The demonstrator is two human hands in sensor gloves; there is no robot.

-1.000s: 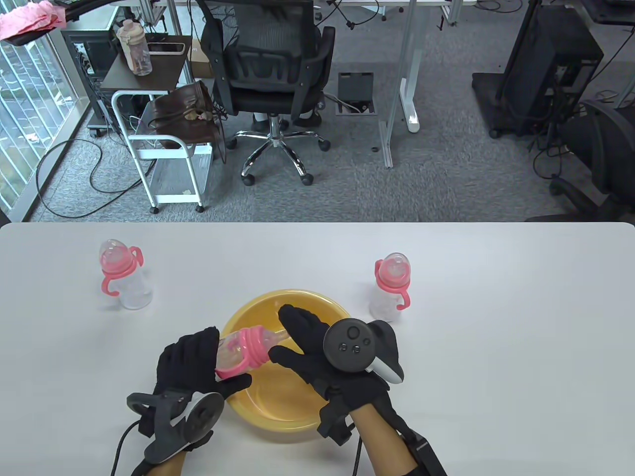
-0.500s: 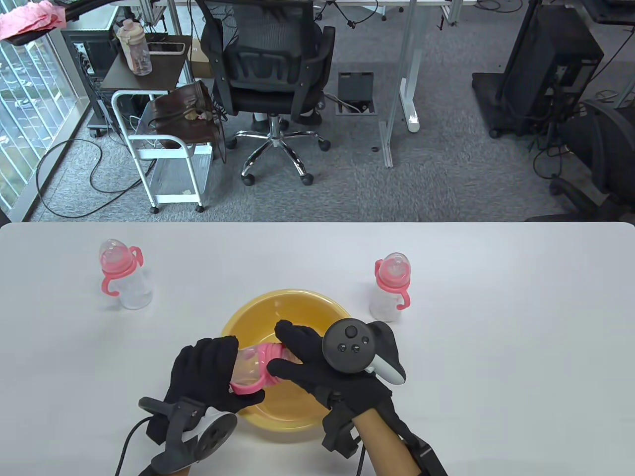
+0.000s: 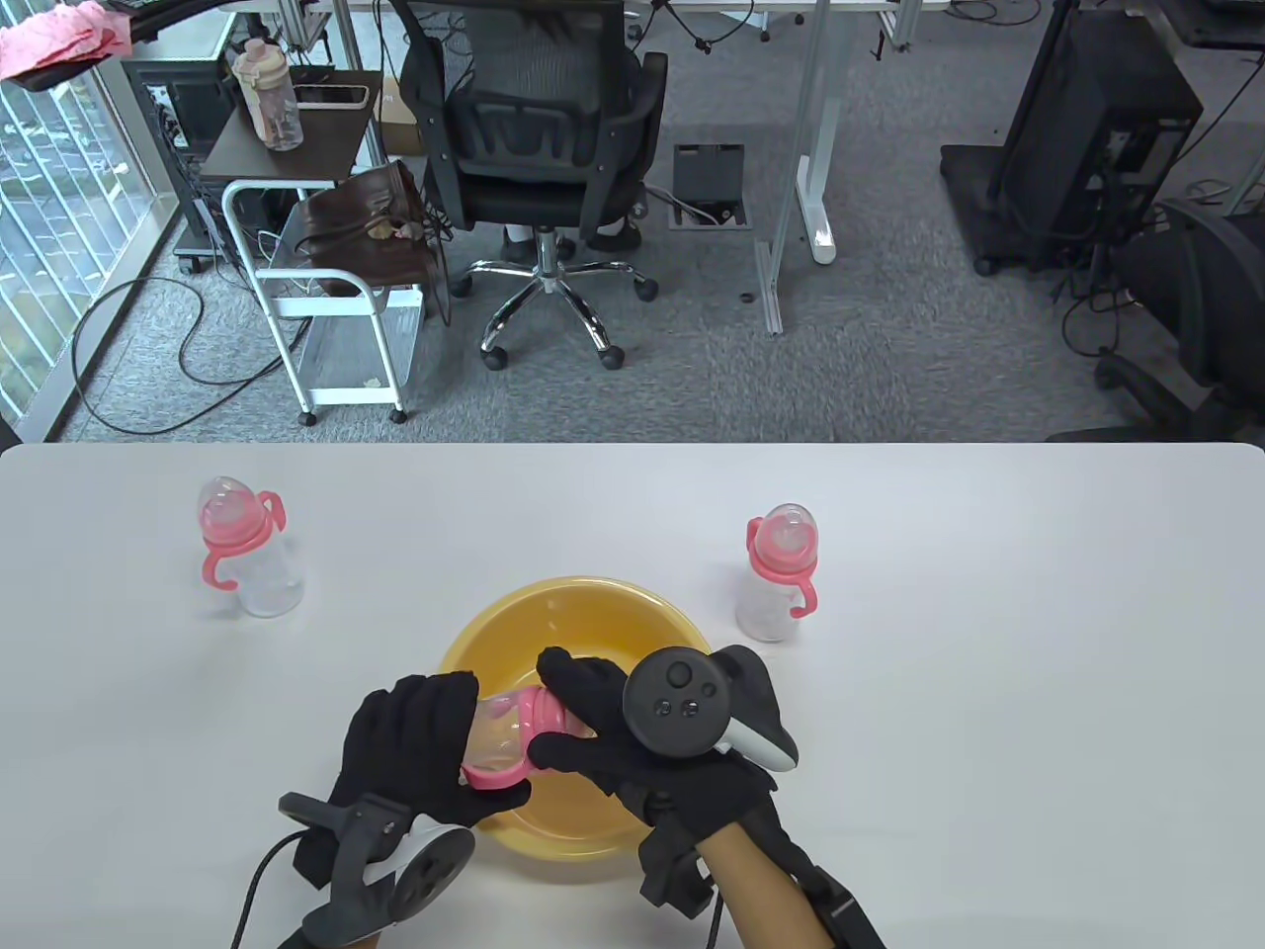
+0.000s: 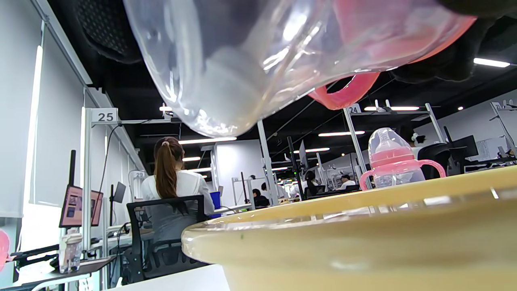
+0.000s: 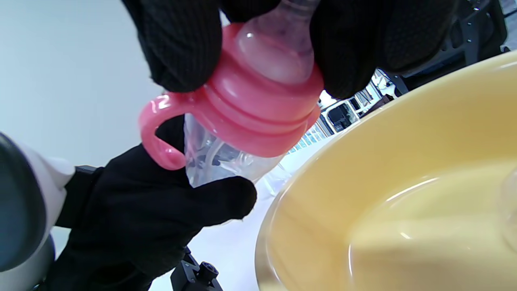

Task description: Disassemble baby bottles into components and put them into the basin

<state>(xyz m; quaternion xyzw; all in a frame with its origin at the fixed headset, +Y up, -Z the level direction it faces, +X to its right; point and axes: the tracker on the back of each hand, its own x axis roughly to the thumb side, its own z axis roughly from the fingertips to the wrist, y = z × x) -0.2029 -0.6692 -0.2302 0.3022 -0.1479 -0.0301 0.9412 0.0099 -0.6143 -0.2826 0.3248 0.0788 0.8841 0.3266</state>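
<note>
Holding the bottle (image 3: 499, 730) sideways over the basin (image 3: 593, 605), my left hand (image 3: 410, 736) wraps its body while my right hand (image 3: 603, 717) clamps the pink collar (image 5: 258, 117).

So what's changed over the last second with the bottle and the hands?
The right hand closed round the held bottle's pink collar and teat; the left hand drew the bottle nearer over the basin. Both standing bottles stayed put.
</note>
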